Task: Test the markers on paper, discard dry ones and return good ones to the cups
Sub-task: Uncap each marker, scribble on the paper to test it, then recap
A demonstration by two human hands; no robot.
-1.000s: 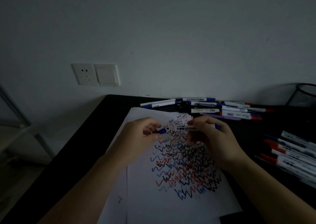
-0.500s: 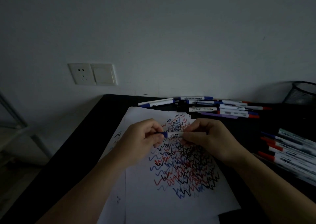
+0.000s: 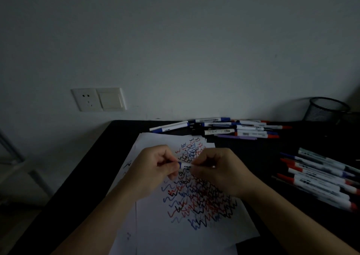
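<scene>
Holding a white marker (image 3: 185, 165) level above the paper (image 3: 155, 225), both hands meet at its middle. Left hand (image 3: 155, 169): grip clenched round the blue cap end, fingers curled over it; only a sliver of blue shows. Right hand (image 3: 220, 169): grip grasping the white barrel, fingers curled round it, far end of the marker hidden inside the hand. Whether the cap is seated or partly off cannot be told.

Paper: a white stack on the dark surface (image 3: 78, 196), covered with zigzag test strokes in black, red and blue.

Far row of markers (image 3: 233, 129) lies along the wall edge, beyond the paper. Second row of markers (image 3: 319, 176) lies to the right, well apart from the hands. Black mesh cup (image 3: 325, 109) stands upright at the far right corner. Wall socket and switch (image 3: 98, 99) at left.
</scene>
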